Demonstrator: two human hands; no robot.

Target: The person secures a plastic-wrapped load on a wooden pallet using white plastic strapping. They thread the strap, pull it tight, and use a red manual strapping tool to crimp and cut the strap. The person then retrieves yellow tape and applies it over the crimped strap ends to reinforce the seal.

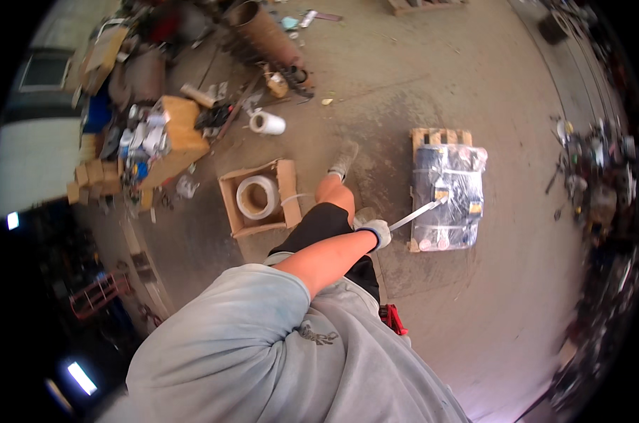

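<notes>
Gloved hand (376,231), which one can't be told, is closed round a thin white plastic strap (419,211) pulled taut from the dark plastic-wrapped bundle (447,197) on a small wooden pallet (440,136). Tension is best kept in line with the strap. Open cardboard box (259,197) sits well left of the bundle.

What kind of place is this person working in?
Probably a workshop or warehouse yard: a bare concrete floor, a plastic-wrapped bundle on a wooden pallet, and heaps of scrap metal and boxes.
</notes>
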